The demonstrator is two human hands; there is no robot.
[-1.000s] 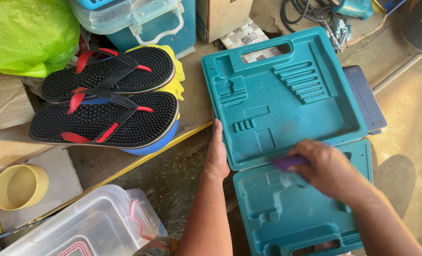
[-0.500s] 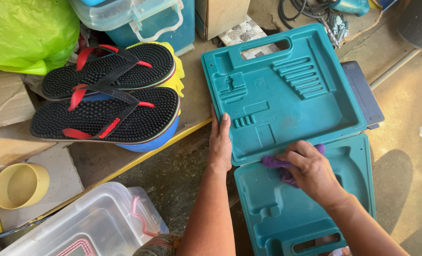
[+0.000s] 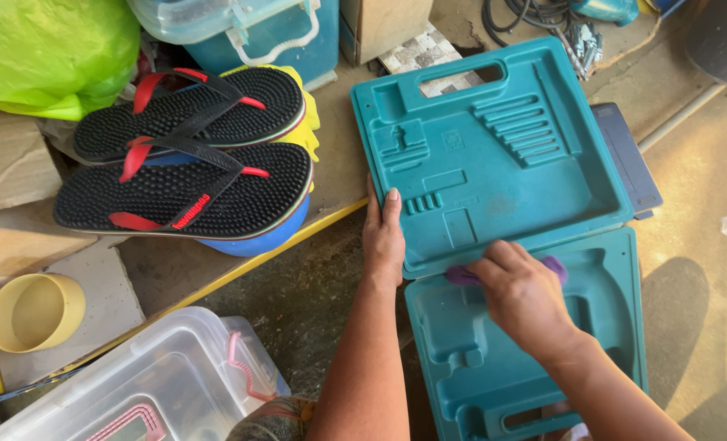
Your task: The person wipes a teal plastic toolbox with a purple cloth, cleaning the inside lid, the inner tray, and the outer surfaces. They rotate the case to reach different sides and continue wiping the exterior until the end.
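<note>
An open teal plastic tool case (image 3: 494, 163) lies spread flat, its moulded lid half away from me and its base half (image 3: 600, 327) near me. My left hand (image 3: 384, 237) rests on the lid's left edge, fingers over the rim. My right hand (image 3: 522, 298) presses a small purple cloth (image 3: 553, 265) against the case at the hinge line between the two halves. The cloth shows only at both sides of my fingers.
A pair of black flip-flops with red straps (image 3: 184, 167) lies to the left on blue and yellow things. A yellow cup (image 3: 33, 310), a clear lidded bin (image 3: 151, 384), a green bag (image 3: 49, 49), a teal storage box (image 3: 257, 33) and cables (image 3: 535, 12) surround the case.
My right hand with the purple cloth has slid left along the hinge line. My left hand has crept up onto the lid's edge. The view shifted slightly.
</note>
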